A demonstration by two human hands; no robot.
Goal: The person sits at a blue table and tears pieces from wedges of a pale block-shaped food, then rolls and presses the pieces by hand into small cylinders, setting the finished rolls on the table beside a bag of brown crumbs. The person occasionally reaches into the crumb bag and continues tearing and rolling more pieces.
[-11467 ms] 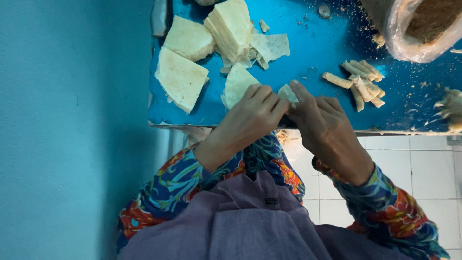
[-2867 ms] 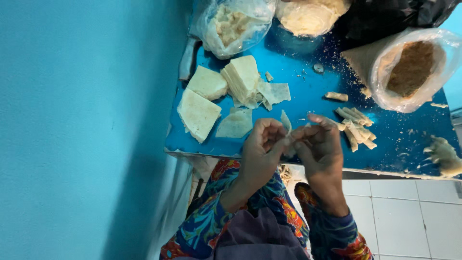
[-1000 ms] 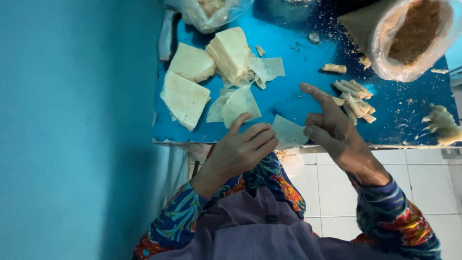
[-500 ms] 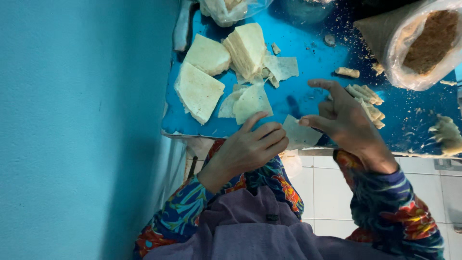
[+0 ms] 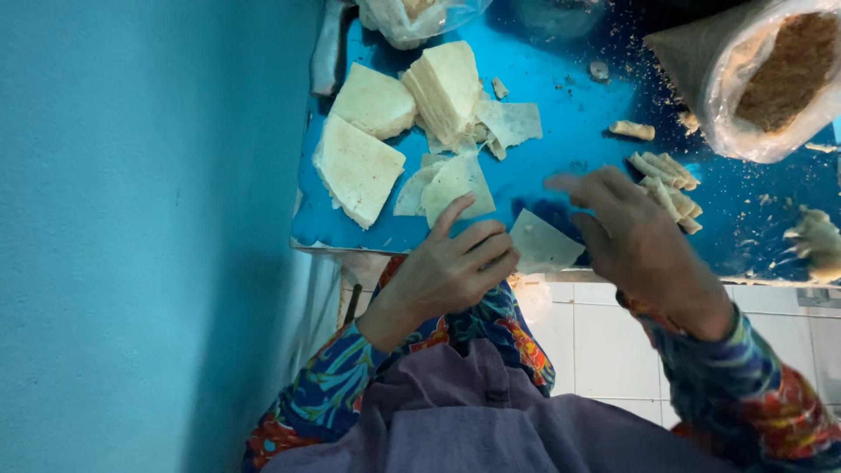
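Pale thin wrapper sheet [image 5: 543, 245] lies flat at the near edge of the blue table [image 5: 561, 131], between both hands. Left hand [image 5: 451, 267] touches its left corner, fingers loosely curled, holding nothing. Right hand [image 5: 635, 236] hovers just right of it, open, blurred.

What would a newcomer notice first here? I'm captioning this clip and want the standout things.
The bright blue table stands out, with stacks of pale wrapper sheets at its left end. Near its front edge lies a single wrapper, the left hand beside it and the right hand spread just above. To the right sit small rolled pieces and an open bag of brown filling.
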